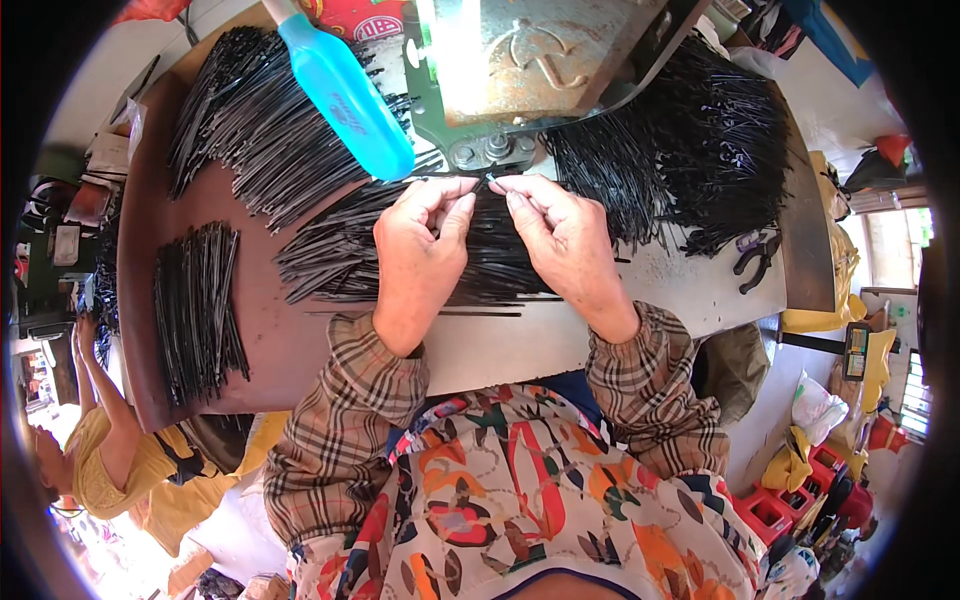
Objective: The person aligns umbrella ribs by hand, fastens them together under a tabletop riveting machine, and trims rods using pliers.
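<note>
Just in front of the metal die (497, 150) of a green machine, my two hands meet fingertip to fingertip. My left hand (420, 255) is closed in a pinch on the end of a thin black strip (481, 186). Opposite it, my right hand (570, 245) pinches at the same end, where a tiny shiny bit shows; its exact shape is too small to tell. Beneath both hands lies a loose pile of thin black strips (340, 245), partly covered by them.
A blue-shaded lamp (350, 100) hangs at the upper left, beside the rusty machine cover (550, 50). More black bundles lie left (200, 310) and right (720, 140). Black-handled pliers (757, 262) rest near the table's right edge. At far left, a person in yellow (105, 455) reaches up.
</note>
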A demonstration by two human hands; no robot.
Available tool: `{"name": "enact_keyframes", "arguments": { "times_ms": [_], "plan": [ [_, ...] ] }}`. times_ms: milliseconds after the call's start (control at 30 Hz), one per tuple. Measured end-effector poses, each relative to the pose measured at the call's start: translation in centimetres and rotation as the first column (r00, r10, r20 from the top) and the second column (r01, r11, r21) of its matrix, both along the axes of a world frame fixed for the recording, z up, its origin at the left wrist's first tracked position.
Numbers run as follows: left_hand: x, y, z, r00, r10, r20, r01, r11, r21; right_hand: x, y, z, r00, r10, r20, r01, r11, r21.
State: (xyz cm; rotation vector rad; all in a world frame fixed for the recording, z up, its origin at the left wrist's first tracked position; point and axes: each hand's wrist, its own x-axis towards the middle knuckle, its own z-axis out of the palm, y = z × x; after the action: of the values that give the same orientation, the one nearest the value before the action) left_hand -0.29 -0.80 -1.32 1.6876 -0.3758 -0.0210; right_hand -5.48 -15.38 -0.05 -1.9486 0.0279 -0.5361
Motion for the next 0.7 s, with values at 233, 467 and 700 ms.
{"name": "enact_keyframes", "arguments": {
  "times_ms": [233, 467, 700],
  "plan": [
    [0.0, 0.7, 0.3, 0.996, -0.078, -0.043, 0.082, 0.990, 0.118, -0.3, -0.3, 0.5, 0.995, 0.008, -0.101, -0.016, 0.997, -0.074],
    [0.0, 0.7, 0.5, 0.995, -0.083, -0.051, 0.088, 0.990, 0.110, -0.1, -0.3, -0.5, 0.999, 0.010, 0.047, -0.007, 0.999, -0.046],
    [-0.1, 0.8, 0.8, 0.997, -0.078, 0.026, 0.072, 0.983, 0.171, 0.0, -0.6, -1.0, 1.000, 0.008, -0.027, -0.008, 1.000, 0.006]
  ]
}}
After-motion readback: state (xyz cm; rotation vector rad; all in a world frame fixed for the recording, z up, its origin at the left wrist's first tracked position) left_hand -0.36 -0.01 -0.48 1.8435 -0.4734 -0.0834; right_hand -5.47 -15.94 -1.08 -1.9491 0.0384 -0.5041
